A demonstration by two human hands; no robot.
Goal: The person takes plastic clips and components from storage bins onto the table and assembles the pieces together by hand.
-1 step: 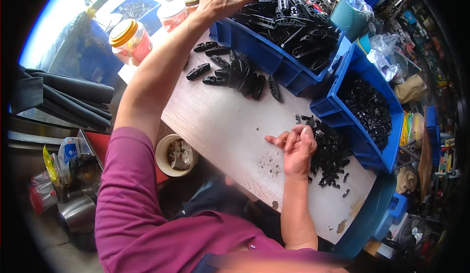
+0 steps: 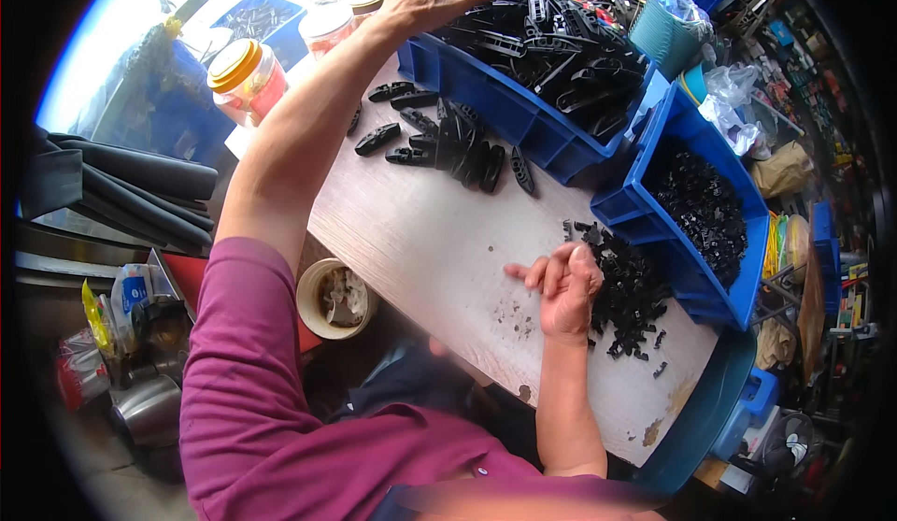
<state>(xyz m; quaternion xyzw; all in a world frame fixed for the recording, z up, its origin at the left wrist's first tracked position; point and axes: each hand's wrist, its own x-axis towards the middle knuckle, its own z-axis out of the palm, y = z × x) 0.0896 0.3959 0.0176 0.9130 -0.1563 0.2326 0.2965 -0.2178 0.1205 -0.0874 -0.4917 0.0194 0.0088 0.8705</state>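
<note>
**Slightly lower: my right hand's (image 2: 566,304) index finger**

Long black parts (image 2: 561,58) heap in a blue bin (image 2: 505,119) at one o'clock. My left hand (image 2: 425,0) is at its upper-left side, thumb spread wide; touching or not, I can't tell. At four o'clock my right fingers half curl, index out, beside small black pieces (image 2: 631,287); I can't tell if they hold any. Another blue bin (image 2: 654,236) stands at three.

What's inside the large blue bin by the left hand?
The large blue bin holds a jumbled heap of long black parts, some slotted. The heap covers the bin's floor and whatever lies deeper; the left hand blocks some of its left end.
</note>
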